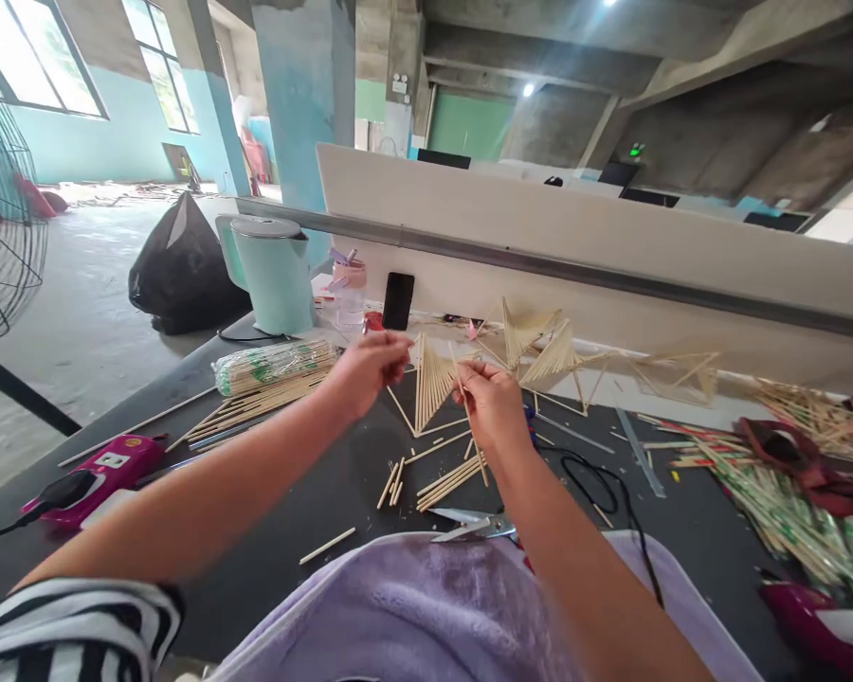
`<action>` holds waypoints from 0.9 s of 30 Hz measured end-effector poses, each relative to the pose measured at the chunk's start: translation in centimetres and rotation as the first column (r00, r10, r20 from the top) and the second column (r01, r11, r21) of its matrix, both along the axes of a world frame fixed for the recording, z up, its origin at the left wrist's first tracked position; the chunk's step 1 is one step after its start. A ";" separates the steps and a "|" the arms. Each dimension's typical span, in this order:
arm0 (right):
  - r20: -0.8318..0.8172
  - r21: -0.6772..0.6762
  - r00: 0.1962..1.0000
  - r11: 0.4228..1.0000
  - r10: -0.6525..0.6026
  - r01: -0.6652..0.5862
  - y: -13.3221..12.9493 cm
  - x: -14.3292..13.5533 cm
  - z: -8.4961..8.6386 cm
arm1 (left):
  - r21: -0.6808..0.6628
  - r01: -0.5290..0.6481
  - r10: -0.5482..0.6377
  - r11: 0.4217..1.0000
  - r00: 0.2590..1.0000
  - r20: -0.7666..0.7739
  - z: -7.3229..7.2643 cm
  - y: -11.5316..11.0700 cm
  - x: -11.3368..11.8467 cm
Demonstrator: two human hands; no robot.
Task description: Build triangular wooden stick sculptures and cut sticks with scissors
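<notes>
A fan-shaped wooden stick structure (433,384) stands on the dark table between my hands. My left hand (375,371) has its fingers pinched together at the structure's upper left; what lies between the fingertips is too small to tell. A thin wooden stick (478,445) is pinched in my right hand (492,398), at the structure's right side. Below the hands lie cut stick pieces (451,485), shorter pieces (392,481) and open scissors (473,526). More twisted stick fans (533,341) stand behind my right hand.
A teal kettle (270,275), packaged sticks (274,367) and a pink power strip (103,474) are at left. A phone (398,301) leans at the back. At right are a black cable (611,483), a metal ruler (641,455) and bundled sticks (789,511).
</notes>
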State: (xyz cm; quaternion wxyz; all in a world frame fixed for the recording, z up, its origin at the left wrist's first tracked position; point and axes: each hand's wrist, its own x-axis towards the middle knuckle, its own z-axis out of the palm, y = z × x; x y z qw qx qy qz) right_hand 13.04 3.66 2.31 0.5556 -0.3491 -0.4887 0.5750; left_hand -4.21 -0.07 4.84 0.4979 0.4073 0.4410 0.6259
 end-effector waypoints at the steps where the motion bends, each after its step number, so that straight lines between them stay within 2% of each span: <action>1: 0.028 0.041 1.000 0.999 -0.005 0.004 -0.1 -0.1 -0.3 | -0.048 0.003 0.000 0.999 0.998 0.055 -1.5 -0.7 1.0; 2: 0.068 0.083 0.998 0.996 -0.018 0.012 -0.3 -0.2 -0.6 | -0.069 0.014 -0.006 0.998 0.994 0.109 -2.7 -1.4 1.9; 4: 0.168 0.155 0.983 0.987 -0.066 0.040 -0.8 -0.4 -1.2 | -0.060 0.036 -0.023 0.998 0.981 0.194 -3.9 -2.3 3.6; 7: 0.300 0.289 0.934 0.951 -0.196 0.107 -1.7 -0.7 -1.7 | -0.043 0.076 -0.062 0.996 0.961 0.269 -4.1 -2.7 5.1; 9: 0.352 0.420 0.889 0.898 -0.294 0.131 -2.1 -0.8 -1.9 | -0.048 0.079 -0.059 0.996 0.946 0.318 -4.1 -2.5 5.6; 14: 0.333 0.634 0.839 0.761 -0.431 0.140 -2.3 -1.2 -3.0 | -0.094 -0.003 0.046 0.996 0.887 0.460 -5.0 -2.1 6.1; 17: 0.302 0.685 0.836 0.714 -0.458 0.144 -2.2 -1.6 -3.8 | -0.085 -0.018 0.059 0.996 0.862 0.504 -5.6 -2.2 6.2; 22: 0.282 0.729 0.827 0.669 -0.485 0.144 -2.0 -1.9 -4.3 | -0.057 -0.008 0.037 0.998 0.852 0.522 -6.0 -2.2 6.4; 27: 0.272 0.747 0.821 0.648 -0.502 0.149 -1.9 -2.0 -4.6 | -0.071 -0.006 0.043 0.997 0.844 0.534 -6.5 -2.0 6.5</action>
